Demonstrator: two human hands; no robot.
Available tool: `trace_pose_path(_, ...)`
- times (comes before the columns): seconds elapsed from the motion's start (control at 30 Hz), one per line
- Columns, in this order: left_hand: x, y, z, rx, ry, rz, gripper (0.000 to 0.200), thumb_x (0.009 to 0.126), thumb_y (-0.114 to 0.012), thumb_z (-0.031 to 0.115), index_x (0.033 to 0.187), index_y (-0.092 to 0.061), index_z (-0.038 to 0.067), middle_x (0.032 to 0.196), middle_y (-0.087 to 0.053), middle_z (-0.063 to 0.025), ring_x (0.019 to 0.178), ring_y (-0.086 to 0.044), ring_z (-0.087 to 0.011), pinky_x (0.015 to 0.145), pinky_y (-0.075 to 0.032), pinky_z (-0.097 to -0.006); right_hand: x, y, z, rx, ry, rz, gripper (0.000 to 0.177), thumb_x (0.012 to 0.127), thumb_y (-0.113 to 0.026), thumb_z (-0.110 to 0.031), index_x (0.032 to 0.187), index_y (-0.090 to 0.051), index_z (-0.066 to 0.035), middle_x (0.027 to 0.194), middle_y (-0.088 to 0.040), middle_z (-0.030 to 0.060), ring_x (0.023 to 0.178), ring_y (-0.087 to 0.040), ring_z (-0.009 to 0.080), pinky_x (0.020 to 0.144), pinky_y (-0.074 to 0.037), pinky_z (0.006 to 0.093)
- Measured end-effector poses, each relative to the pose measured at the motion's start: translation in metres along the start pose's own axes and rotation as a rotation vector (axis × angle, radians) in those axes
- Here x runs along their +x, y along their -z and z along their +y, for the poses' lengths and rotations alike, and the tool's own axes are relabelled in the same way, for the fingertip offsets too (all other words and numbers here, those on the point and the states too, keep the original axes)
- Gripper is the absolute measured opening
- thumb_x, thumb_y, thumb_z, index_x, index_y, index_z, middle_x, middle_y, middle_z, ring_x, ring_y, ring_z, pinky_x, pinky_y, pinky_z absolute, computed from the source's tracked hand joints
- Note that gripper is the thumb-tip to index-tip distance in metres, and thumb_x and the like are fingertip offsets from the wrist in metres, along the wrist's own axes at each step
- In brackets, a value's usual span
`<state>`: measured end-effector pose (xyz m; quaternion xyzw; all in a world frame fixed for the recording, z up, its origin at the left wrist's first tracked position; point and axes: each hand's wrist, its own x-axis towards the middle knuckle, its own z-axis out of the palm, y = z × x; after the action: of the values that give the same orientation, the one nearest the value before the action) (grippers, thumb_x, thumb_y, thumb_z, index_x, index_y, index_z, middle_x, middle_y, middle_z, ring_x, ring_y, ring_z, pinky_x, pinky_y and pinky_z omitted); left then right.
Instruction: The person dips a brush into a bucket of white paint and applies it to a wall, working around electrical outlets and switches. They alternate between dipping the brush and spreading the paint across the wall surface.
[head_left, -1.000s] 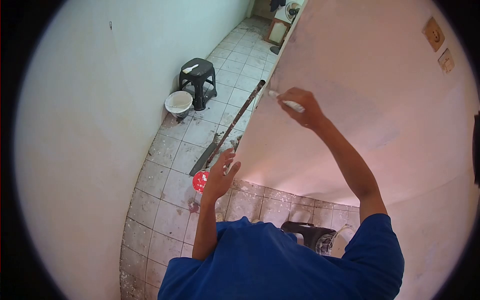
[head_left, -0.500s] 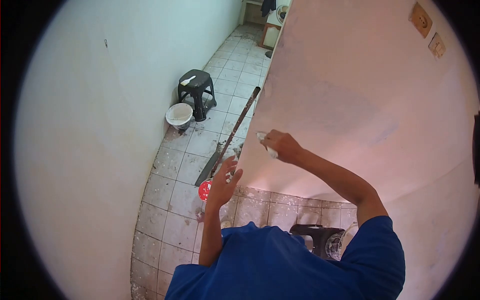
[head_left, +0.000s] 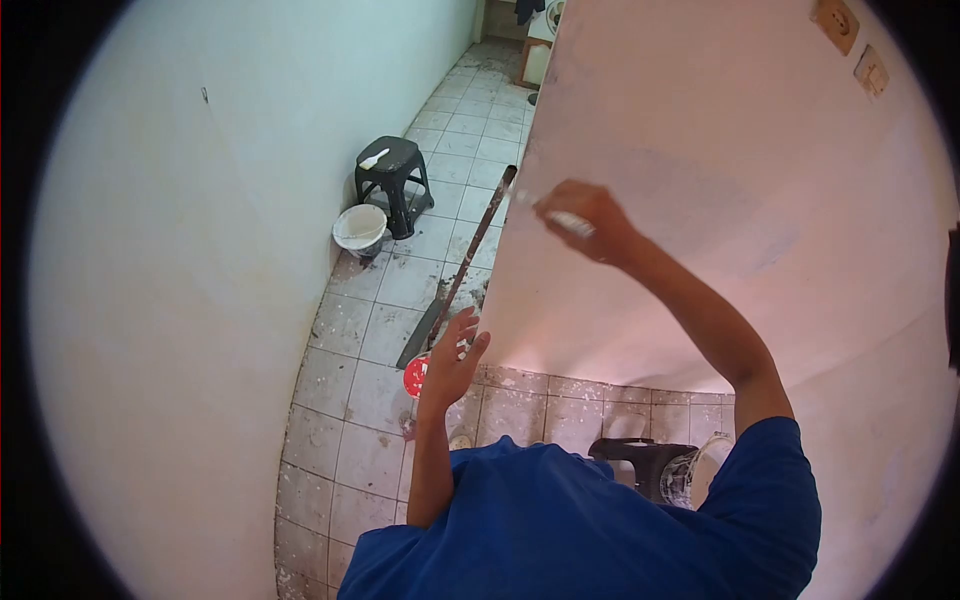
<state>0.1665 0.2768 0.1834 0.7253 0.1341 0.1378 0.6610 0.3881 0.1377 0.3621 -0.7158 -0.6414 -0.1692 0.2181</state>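
Note:
My right hand [head_left: 585, 217] is raised against the pinkish wall [head_left: 720, 170] near its outer corner, fingers closed on a small white-smeared brush or scraper [head_left: 565, 220] whose tip touches the wall. My left hand [head_left: 455, 362] hangs lower at the foot of the same corner, fingers spread, holding nothing. A red-lidded can [head_left: 416, 375] sits on the floor just behind it.
A long dirty-handled tool [head_left: 460, 270] leans along the wall base. A black plastic stool [head_left: 392, 180] with a white brush on top and a white bucket [head_left: 359, 228] stand by the left wall. Another dark stool [head_left: 640, 465] and container are below me. Two sockets [head_left: 850, 40] sit high on the wall.
My right hand swept down the wall edge, then back up to about where it began. The left hand stayed low with fingers spread. My view shifted slightly.

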Motion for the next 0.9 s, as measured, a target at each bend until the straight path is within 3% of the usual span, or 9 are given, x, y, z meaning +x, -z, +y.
trace_pose_path(0.13, 0.002, 0.000, 0.008, 0.021, -0.031, -0.037, 0.054, 0.094, -0.060, 0.032, 0.139, -0.041, 0.009, 0.131, -0.055, -0.0164, 0.121, -0.053, -0.0301, 0.098, -0.043, -0.0426, -0.017, -0.049, 0.038, -0.061, 0.066, -0.107, 0.015, 0.074, -0.072, -0.002, 0.087, -0.066, -0.006, 0.083, -0.066, 0.0109, 0.080, -0.064, 0.0278, 0.069, -0.050, 0.0371)
trace_pose_path(0.27, 0.004, 0.007, 0.002, -0.014, -0.020, -0.004, 0.054, 0.094, -0.060, 0.032, 0.139, -0.041, 0.009, 0.130, -0.055, -0.0162, 0.121, -0.053, -0.0301, 0.097, -0.043, -0.0429, 0.011, 0.007, 0.031, 0.053, -0.080, 0.110, 0.008, 0.078, -0.071, -0.004, 0.085, -0.067, -0.006, 0.080, -0.066, 0.0118, 0.077, -0.064, 0.0270, 0.066, -0.049, 0.0366)
trace_pose_path(0.37, 0.003, 0.009, 0.002, 0.000, -0.006, 0.021, 0.054, 0.094, -0.060, 0.032, 0.139, -0.042, 0.009, 0.130, -0.055, -0.0160, 0.121, -0.053, -0.0300, 0.097, -0.043, -0.0429, 0.027, 0.046, 0.002, 0.055, -0.177, 0.141, 0.006, 0.079, -0.070, -0.005, 0.085, -0.067, -0.006, 0.080, -0.065, 0.0122, 0.076, -0.063, 0.0267, 0.066, -0.049, 0.0367)
trace_pose_path(0.4, 0.005, 0.008, -0.001, -0.004, -0.008, 0.015, 0.054, 0.094, -0.060, 0.032, 0.139, -0.042, 0.009, 0.130, -0.055, -0.0159, 0.121, -0.053, -0.0299, 0.097, -0.043, -0.0429, 0.026, 0.046, 0.002, -0.077, -0.168, 0.013, 0.008, 0.079, -0.071, -0.007, 0.086, -0.068, -0.005, 0.081, -0.066, 0.0117, 0.076, -0.063, 0.0270, 0.066, -0.050, 0.0373)
trace_pose_path(0.5, 0.007, 0.004, 0.001, -0.014, -0.013, -0.010, 0.054, 0.093, -0.061, 0.032, 0.138, -0.042, 0.008, 0.130, -0.055, -0.0159, 0.120, -0.053, -0.0296, 0.097, -0.043, -0.0428, -0.002, -0.014, 0.018, 0.170, 0.044, 0.052, 0.006, 0.084, -0.065, -0.013, 0.084, -0.066, -0.007, 0.078, -0.064, 0.0102, 0.074, -0.061, 0.0311, 0.066, -0.048, 0.0393)
trace_pose_path(0.6, 0.007, 0.003, 0.008, 0.004, -0.020, -0.034, 0.053, 0.093, -0.061, 0.031, 0.137, -0.043, 0.008, 0.130, -0.055, -0.0159, 0.120, -0.053, -0.0295, 0.097, -0.043, -0.0426, -0.014, -0.049, 0.033, 0.106, 0.061, -0.053, 0.006, 0.085, -0.065, -0.013, 0.087, -0.066, -0.007, 0.079, -0.064, 0.0118, 0.075, -0.061, 0.0317, 0.066, -0.048, 0.0406)
trace_pose_path(0.7, 0.008, 0.006, 0.010, 0.006, -0.017, -0.026, 0.053, 0.093, -0.061, 0.031, 0.137, -0.043, 0.008, 0.130, -0.055, -0.0158, 0.120, -0.054, -0.0294, 0.097, -0.043, -0.0424, 0.005, -0.012, 0.047, 0.055, -0.098, 0.054, 0.008, 0.084, -0.066, -0.013, 0.087, -0.067, -0.006, 0.079, -0.064, 0.0122, 0.074, -0.061, 0.0316, 0.067, -0.049, 0.0401)
trace_pose_path(0.8, 0.008, 0.007, 0.007, 0.010, -0.007, -0.007, 0.053, 0.093, -0.061, 0.031, 0.138, -0.043, 0.008, 0.130, -0.055, -0.0157, 0.120, -0.054, -0.0293, 0.097, -0.043, -0.0424, 0.037, 0.053, 0.012, 0.093, -0.151, 0.161, 0.010, 0.078, -0.072, -0.003, 0.087, -0.068, -0.003, 0.081, -0.066, 0.0115, 0.073, -0.064, 0.0234, 0.067, -0.050, 0.0342)
trace_pose_path(0.9, 0.009, 0.005, 0.005, 0.030, 0.007, -0.015, 0.053, 0.093, -0.061, 0.031, 0.138, -0.042, 0.008, 0.130, -0.055, -0.0157, 0.120, -0.053, -0.0295, 0.097, -0.043, -0.0427, 0.041, 0.066, -0.010, 0.138, -0.116, 0.079, 0.011, 0.078, -0.072, -0.001, 0.088, -0.069, -0.003, 0.080, -0.065, 0.0112, 0.072, -0.063, 0.0218, 0.067, -0.050, 0.0331)
